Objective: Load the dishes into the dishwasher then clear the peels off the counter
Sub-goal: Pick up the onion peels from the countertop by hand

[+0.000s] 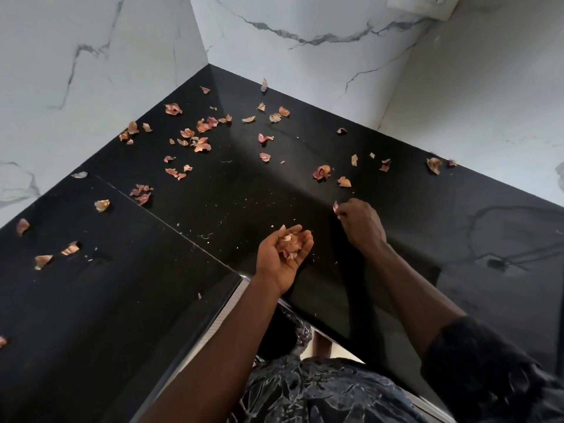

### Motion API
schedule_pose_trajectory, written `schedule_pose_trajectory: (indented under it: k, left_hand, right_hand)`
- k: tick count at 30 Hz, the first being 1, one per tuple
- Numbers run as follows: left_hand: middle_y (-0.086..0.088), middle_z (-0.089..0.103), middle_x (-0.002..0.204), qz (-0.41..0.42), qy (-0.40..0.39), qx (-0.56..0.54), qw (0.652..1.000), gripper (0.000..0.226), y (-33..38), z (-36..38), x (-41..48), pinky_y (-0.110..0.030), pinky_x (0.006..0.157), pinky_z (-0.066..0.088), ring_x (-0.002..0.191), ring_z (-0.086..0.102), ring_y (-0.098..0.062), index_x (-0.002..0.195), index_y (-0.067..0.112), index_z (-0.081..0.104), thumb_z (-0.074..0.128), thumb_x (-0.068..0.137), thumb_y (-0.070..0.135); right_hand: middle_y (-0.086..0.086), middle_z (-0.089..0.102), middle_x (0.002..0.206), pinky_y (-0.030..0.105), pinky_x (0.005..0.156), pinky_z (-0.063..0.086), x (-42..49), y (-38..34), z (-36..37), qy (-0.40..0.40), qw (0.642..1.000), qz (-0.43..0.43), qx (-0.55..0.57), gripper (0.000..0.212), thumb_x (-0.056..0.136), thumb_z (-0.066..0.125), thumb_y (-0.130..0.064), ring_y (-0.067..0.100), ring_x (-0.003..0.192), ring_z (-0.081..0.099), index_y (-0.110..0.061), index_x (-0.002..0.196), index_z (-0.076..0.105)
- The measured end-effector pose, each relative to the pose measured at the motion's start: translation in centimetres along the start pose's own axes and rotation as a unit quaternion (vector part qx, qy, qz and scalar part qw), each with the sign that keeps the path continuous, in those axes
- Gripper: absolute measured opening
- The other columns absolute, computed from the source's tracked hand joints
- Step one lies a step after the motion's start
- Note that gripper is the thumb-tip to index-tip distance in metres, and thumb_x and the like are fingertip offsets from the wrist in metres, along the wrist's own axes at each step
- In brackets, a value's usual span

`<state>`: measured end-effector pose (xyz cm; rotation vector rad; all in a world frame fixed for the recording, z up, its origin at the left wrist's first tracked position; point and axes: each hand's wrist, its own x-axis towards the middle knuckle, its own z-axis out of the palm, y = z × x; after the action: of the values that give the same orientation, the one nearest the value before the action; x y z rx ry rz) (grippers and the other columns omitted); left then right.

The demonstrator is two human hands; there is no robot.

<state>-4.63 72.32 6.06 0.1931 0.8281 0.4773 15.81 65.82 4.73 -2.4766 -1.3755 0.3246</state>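
Note:
Several dry pink-brown onion peels lie scattered over the black corner counter. My left hand is palm up over the counter's front edge, its fingers cupped round a small heap of gathered peels. My right hand hovers just to the right of it, knuckles up, and pinches one peel at its fingertips. Two more peels lie just beyond the right hand. No dishes or dishwasher are in view.
White marble walls close the counter at the back and left. A seam runs across the counter on the left. Small white crumbs dot the middle. A white socket plate sits top right.

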Motion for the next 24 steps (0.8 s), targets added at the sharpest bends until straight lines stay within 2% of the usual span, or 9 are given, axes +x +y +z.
schedule_pose_trajectory:
  k: [3,6,10,12,15,17,19,22,24]
  left_hand:
    - [-0.026,0.068,0.117,-0.002,0.002,0.002,1.0,0.037,0.1,-0.3,0.1,-0.038,0.085,0.06,0.107,0.068,-0.033,0.117,-0.005,0.065,0.047,0.103,0.025]
    - [-0.025,0.066,0.126,-0.005,-0.004,0.003,1.0,0.043,0.1,-0.3,0.1,-0.039,0.09,0.059,0.115,0.066,-0.034,0.126,-0.004,0.062,0.044,0.103,0.028]
    - [-0.018,0.069,0.12,-0.009,-0.005,0.014,1.0,0.042,0.1,-0.2,0.2,-0.037,0.093,0.055,0.107,0.068,-0.027,0.123,0.001,0.065,0.042,0.104,0.031]
    - [-0.017,0.069,0.119,-0.007,-0.007,0.008,1.0,0.042,0.1,-0.1,0.1,-0.036,0.092,0.055,0.104,0.069,-0.026,0.127,0.002,0.064,0.044,0.104,0.031]
    - [-0.018,0.07,0.116,-0.004,-0.015,0.003,1.0,0.04,0.2,-0.4,0.2,-0.037,0.083,0.06,0.1,0.071,-0.027,0.124,0.002,0.065,0.045,0.104,0.031]
    - [-0.023,0.068,0.119,0.001,-0.017,-0.006,1.0,0.041,0.3,-0.5,0.2,-0.038,0.084,0.06,0.103,0.07,-0.031,0.124,-0.001,0.063,0.046,0.103,0.03]
    - [-0.027,0.065,0.123,0.001,-0.021,-0.015,1.0,0.042,0.4,-0.8,0.3,-0.039,0.087,0.06,0.105,0.069,-0.034,0.125,-0.002,0.063,0.047,0.103,0.029]
    - [-0.027,0.065,0.123,0.008,-0.013,-0.017,1.0,0.04,0.4,-1.4,0.3,-0.038,0.087,0.06,0.106,0.068,-0.035,0.122,-0.001,0.065,0.049,0.102,0.03]
    - [-0.027,0.065,0.124,0.011,-0.008,-0.015,1.0,0.041,0.4,-1.7,0.1,-0.038,0.085,0.06,0.106,0.068,-0.034,0.123,-0.001,0.064,0.05,0.102,0.031]
  right_hand:
    - [-0.004,0.063,0.105,0.019,0.074,0.043,-1.4,-2.8,-0.6,0.011,0.997,-0.02,0.072,0.018,0.099,0.057,-0.02,0.004,0.088,0.057,-0.021,0.113,0.07]
    - [-0.009,0.062,0.107,0.023,0.081,0.048,-3.4,-6.3,-1.9,-0.01,0.99,-0.079,0.118,0.018,0.098,0.059,-0.023,0.003,0.093,0.058,-0.026,0.113,0.069]
    - [-0.008,0.058,0.108,0.025,0.079,0.051,-5.1,-8.9,-2.7,-0.057,0.988,-0.129,0.057,0.02,0.102,0.053,-0.032,0.005,0.09,0.057,-0.026,0.116,0.066]
    - [-0.007,0.059,0.107,0.024,0.076,0.05,-5.0,-9.1,-3.2,-0.063,0.989,-0.128,0.041,0.022,0.102,0.053,-0.036,0.005,0.088,0.057,-0.027,0.118,0.065]
    - [-0.011,0.06,0.103,0.022,0.073,0.047,-4.2,-8.9,-4.7,-0.069,0.987,-0.124,0.077,0.022,0.099,0.057,-0.041,0.003,0.086,0.057,-0.028,0.113,0.067]
    - [-0.013,0.062,0.096,0.022,0.073,0.049,-2.8,-8.0,-5.5,-0.079,0.981,-0.119,0.128,0.019,0.098,0.059,-0.043,0.001,0.083,0.059,-0.028,0.105,0.068]
    - [-0.01,0.066,0.092,0.024,0.072,0.05,-0.4,-5.9,-5.7,-0.042,0.983,-0.096,0.154,0.018,0.097,0.061,-0.041,0.002,0.08,0.061,-0.025,0.101,0.07]
    - [0.003,0.068,0.114,0.028,0.087,0.05,4.0,-1.8,-4.8,0.028,0.995,-0.012,0.094,0.021,0.096,0.065,-0.025,0.01,0.099,0.063,-0.018,0.115,0.069]
    - [0.009,0.059,0.132,0.032,0.092,0.047,6.3,0.3,-3.9,-0.008,0.999,0.024,0.034,0.034,0.096,0.064,-0.017,0.021,0.115,0.059,-0.016,0.13,0.062]
